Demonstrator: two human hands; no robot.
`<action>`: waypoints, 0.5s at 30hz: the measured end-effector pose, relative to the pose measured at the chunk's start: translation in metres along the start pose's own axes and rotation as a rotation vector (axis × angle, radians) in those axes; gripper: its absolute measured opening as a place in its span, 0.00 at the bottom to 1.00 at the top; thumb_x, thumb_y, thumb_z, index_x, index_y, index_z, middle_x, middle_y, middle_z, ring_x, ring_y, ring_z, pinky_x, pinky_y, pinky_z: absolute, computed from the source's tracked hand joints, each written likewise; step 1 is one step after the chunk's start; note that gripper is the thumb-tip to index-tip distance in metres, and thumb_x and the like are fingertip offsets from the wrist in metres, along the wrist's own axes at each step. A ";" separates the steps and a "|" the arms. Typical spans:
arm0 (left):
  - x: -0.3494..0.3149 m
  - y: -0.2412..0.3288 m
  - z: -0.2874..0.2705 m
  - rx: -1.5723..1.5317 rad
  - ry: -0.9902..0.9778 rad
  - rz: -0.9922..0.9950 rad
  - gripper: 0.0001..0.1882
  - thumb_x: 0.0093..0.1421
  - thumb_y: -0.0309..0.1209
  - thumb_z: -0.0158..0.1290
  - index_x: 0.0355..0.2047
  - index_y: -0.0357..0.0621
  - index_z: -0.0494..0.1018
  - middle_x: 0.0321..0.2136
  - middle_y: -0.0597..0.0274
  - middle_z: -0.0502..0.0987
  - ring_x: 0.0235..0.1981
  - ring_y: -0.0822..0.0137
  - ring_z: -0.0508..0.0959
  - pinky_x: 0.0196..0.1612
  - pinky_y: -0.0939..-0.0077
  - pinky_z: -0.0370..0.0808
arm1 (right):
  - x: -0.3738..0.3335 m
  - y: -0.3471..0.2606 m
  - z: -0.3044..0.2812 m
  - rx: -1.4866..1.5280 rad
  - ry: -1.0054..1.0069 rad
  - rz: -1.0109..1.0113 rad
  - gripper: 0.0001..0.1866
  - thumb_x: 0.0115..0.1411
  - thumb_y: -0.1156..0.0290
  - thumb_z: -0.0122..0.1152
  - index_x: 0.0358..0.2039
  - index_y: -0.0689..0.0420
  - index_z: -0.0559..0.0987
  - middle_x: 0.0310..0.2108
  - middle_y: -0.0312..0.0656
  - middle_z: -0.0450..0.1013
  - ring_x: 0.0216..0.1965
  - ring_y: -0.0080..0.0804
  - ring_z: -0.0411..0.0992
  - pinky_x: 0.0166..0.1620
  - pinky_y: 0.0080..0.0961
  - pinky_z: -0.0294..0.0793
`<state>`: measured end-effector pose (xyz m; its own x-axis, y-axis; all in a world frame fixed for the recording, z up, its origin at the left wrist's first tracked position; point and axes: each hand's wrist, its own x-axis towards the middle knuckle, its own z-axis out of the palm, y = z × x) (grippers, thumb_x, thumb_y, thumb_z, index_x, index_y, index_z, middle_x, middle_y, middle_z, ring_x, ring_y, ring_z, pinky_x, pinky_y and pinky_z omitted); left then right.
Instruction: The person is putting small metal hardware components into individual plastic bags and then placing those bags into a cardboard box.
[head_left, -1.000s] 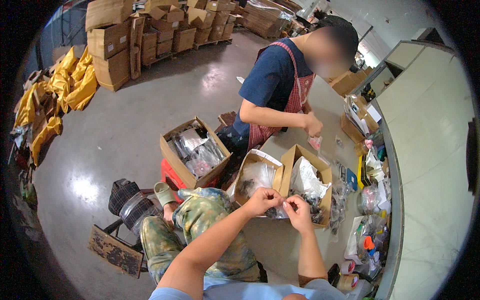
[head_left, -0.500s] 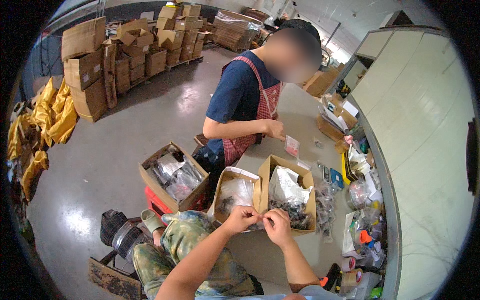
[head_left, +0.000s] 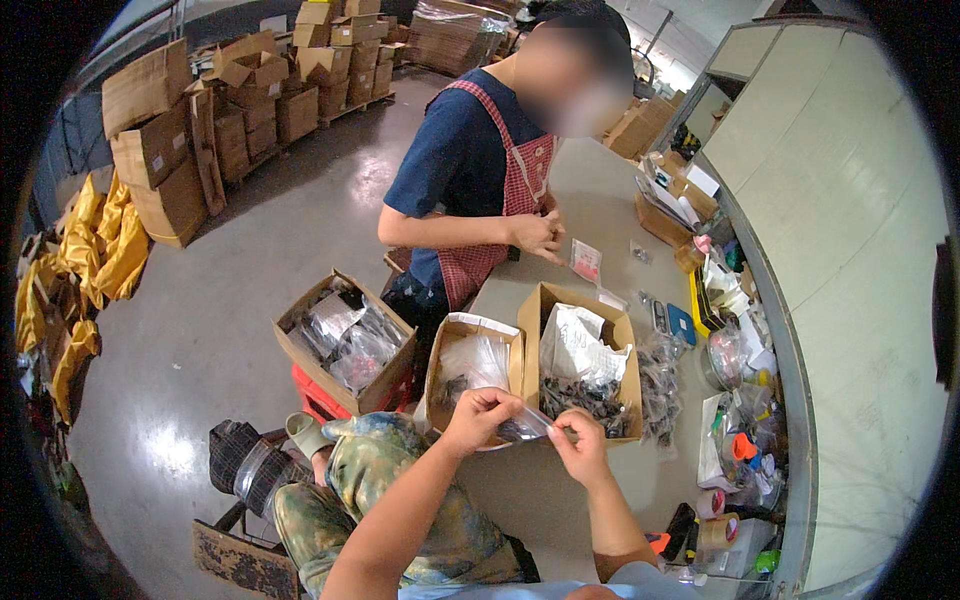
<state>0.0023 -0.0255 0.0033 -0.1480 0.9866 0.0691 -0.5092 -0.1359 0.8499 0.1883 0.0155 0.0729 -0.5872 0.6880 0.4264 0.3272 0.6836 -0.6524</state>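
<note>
A small clear plastic bag [head_left: 534,419] is stretched between my two hands. Pinched fingers of my left hand [head_left: 480,416] hold one end, and my right hand [head_left: 582,446] grips the other. Just beyond them stands a small cardboard box [head_left: 432,395] with clear plastic bags inside. To its right, a larger cardboard box [head_left: 633,395] holds small dark parts and a crumpled white bag [head_left: 583,338]. What lies inside the stretched bag, if anything, is too small to tell.
Another carton [head_left: 385,372] of bagged items rests on a red stool [head_left: 318,394] at the left. Across the grey table [head_left: 590,200] a co-worker in a checked apron [head_left: 525,170] works near a flat packet [head_left: 586,262]. Tape rolls [head_left: 716,532] and clutter line the right edge.
My hands have moved apart, and the clear bag now shows stretched between them. The co-worker's hand has drawn back from the packet, which lies on the table.
</note>
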 end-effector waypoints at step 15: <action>0.026 -0.063 -0.026 1.758 0.107 -0.033 0.11 0.51 0.32 0.51 0.33 0.42 0.75 0.39 0.54 0.72 0.43 0.56 0.71 0.43 0.67 0.73 | -0.002 0.054 -0.067 -0.240 0.450 0.179 0.06 0.58 0.72 0.56 0.31 0.62 0.73 0.24 0.37 0.69 0.23 0.23 0.65 0.29 0.20 0.66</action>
<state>0.0089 0.0067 -0.0620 -0.2444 0.9670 0.0717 0.9104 0.2034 0.3603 0.2566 0.0677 0.0787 -0.1493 0.7991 0.5824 0.5837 0.5467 -0.6004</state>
